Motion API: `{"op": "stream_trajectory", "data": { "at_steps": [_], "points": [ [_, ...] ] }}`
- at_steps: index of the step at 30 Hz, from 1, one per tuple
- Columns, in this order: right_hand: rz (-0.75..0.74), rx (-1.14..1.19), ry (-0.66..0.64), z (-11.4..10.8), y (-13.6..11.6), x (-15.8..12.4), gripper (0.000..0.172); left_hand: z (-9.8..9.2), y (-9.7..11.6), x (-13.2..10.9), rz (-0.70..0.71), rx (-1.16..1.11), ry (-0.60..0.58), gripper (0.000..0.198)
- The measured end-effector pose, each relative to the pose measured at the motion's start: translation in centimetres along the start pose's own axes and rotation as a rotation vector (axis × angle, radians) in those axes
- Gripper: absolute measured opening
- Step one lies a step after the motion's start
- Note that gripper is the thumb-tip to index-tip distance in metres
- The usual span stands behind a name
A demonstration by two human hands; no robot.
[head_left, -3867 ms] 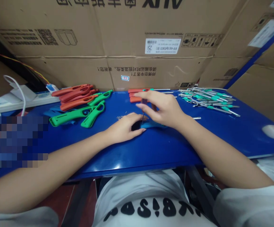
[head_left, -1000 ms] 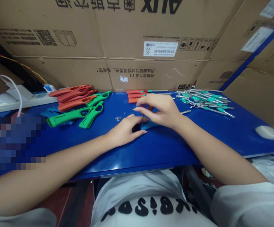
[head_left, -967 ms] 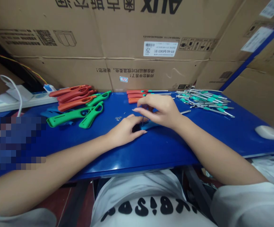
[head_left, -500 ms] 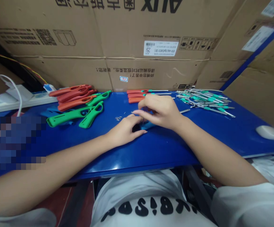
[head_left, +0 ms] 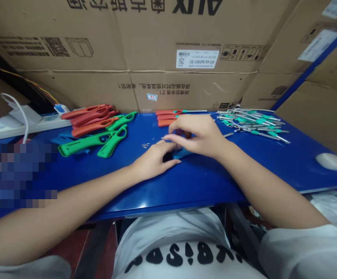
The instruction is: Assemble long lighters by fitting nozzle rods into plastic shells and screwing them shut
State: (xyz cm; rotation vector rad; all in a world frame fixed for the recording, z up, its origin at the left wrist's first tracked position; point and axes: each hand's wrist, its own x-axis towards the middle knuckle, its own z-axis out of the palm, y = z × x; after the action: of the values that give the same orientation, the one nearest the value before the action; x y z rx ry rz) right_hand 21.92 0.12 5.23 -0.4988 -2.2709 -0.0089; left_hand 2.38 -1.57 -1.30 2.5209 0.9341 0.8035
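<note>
On the blue table, my left hand (head_left: 158, 158) is closed round the handle end of a blue long-necked lighter (head_left: 183, 154), pressing it down. The lighter's metal tube (head_left: 229, 135) sticks out to the right, beyond my right hand (head_left: 199, 133). That hand is bent over the lighter, with fingers pinched on a slim screwdriver (head_left: 176, 148). Its thin shaft points down at the handle; most of its grip is hidden by the fingers. Several tiny screws (head_left: 145, 146) lie just left of my left hand.
Red lighters (head_left: 168, 112) with tubes lie behind my hands. Orange-red handle shells (head_left: 91, 116), green shells (head_left: 84, 142) and blue shells (head_left: 65, 137) are heaped left. Metal tubes with teal collars (head_left: 257, 122) are piled right. A power strip (head_left: 26, 126), a white object (head_left: 332, 161) and a cardboard wall (head_left: 157, 54) surround these.
My right hand has shifted very slightly, its fingers turning a little over the screwdriver. The left hand and the lighter stay in place.
</note>
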Motion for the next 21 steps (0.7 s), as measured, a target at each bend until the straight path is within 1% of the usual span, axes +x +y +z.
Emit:
{"op": "stream_trajectory", "data": {
  "at_steps": [2,4,7,9,11,13,18,19,21],
  "points": [
    [-0.051,-0.039,-0.016,0.15,-0.01,-0.18,0.025,0.12,-0.18,0.00,-0.010,0.013,0.002,0.023],
    [-0.050,0.011,-0.027,0.22,-0.06,-0.30,0.027,0.13,-0.25,0.01,-0.008,0.012,0.000,0.025],
    [0.046,0.207,-0.051,0.01,-0.22,-0.21,0.031,0.00,-0.12,0.03,0.015,-0.006,-0.004,0.026],
    [0.100,0.281,-0.067,-0.28,-0.30,0.00,0.026,-0.09,0.04,0.04,0.008,-0.002,-0.010,0.026],
    [0.113,0.255,-0.067,-0.52,-0.32,0.25,0.019,-0.12,0.17,0.03,-0.010,0.007,-0.010,0.027],
    [0.109,0.176,-0.056,-0.58,-0.27,0.42,0.015,-0.09,0.23,0.02,-0.020,0.013,-0.006,0.027],
    [0.112,-0.023,-0.013,-0.10,0.16,0.27,0.025,0.02,0.24,0.07,-0.039,0.009,-0.022,0.025],
    [0.116,-0.025,-0.021,-0.05,0.26,0.18,0.025,0.00,0.26,0.10,-0.042,0.011,-0.023,0.025],
    [0.136,0.060,-0.067,-0.11,0.43,0.01,0.030,-0.05,0.30,0.16,-0.047,0.026,-0.023,0.023]
  ]
}}
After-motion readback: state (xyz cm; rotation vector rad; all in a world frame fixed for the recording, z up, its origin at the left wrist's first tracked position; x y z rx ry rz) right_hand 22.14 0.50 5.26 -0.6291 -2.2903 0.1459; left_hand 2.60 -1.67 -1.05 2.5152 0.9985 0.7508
